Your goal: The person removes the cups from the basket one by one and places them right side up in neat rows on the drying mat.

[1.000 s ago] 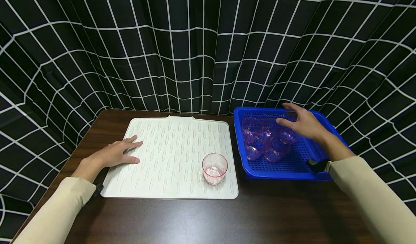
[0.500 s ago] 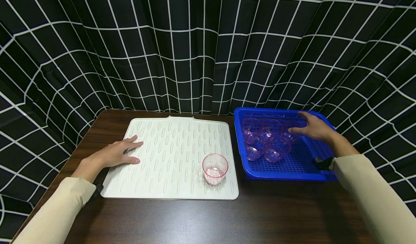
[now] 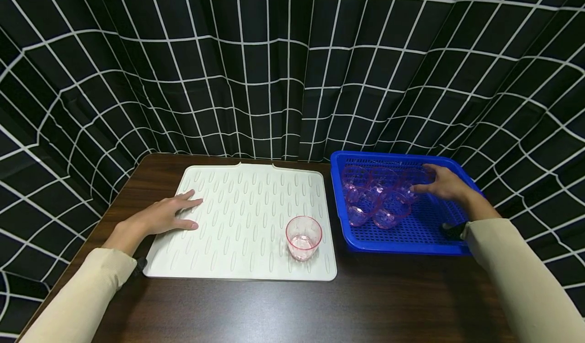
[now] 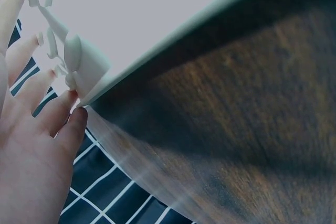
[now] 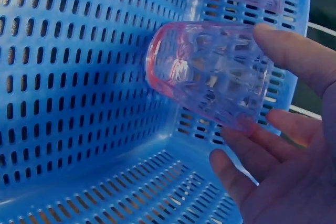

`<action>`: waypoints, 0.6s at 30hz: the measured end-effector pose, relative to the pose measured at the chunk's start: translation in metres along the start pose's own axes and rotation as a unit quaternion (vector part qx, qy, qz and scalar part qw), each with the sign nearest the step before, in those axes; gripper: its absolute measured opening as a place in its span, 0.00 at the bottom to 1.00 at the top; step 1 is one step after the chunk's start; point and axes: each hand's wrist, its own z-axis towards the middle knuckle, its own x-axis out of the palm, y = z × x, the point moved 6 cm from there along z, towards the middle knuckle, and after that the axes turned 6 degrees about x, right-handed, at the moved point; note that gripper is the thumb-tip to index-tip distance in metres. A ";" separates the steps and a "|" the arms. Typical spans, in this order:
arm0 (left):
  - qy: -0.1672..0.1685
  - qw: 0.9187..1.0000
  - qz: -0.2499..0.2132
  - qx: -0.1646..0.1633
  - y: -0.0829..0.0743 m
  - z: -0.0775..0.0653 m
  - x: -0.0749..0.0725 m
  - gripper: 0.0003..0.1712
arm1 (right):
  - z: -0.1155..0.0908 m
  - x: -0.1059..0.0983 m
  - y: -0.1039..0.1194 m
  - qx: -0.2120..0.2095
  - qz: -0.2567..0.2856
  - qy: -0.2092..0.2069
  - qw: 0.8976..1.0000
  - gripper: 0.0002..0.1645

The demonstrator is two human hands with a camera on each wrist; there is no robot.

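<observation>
My left hand lies flat with fingers spread on the left edge of a white ribbed drying mat. On the mat's right side a clear pink-rimmed plastic cup stands upright. Inside the blue basket, my right hand has its thumb and fingers on opposite sides of a clear pink cup. The right wrist view shows the thumb tip on that cup's near end and fingertips along its other side.
Several more pink cups stand in the left part of the basket. A dark wooden table carries mat and basket. Behind it hangs a black curtain with white grid lines.
My right hand has moved right and lowered from above the cups to the rightmost back cup, its fingers closing in around it. The left hand has stayed still.
</observation>
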 end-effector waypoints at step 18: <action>0.001 1.000 0.000 0.003 0.000 0.000 0.000 0.46 | -0.009 -0.008 0.010 0.013 0.008 -0.052 0.999 0.60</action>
